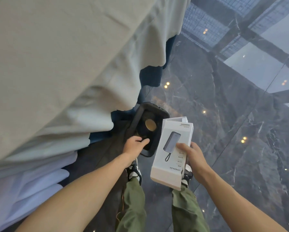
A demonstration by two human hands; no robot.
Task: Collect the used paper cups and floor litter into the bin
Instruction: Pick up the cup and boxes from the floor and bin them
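A black bin [158, 114] stands on the dark marble floor beside the draped table. Inside it lies a paper cup [150, 125] with its round tan end facing up. My left hand [135, 144] grips the bin's near rim. My right hand [193, 156] holds a white power-bank box [171, 151], tilted, just right of the bin and above my shoes. A second white box piece [175, 120] shows behind its top edge.
A table covered in pale grey cloth [56, 64] fills the left and hangs to the floor. Glossy dark marble floor [224, 131] spreads to the right, reflecting ceiling lights. My green trousers and sneakers are below the hands.
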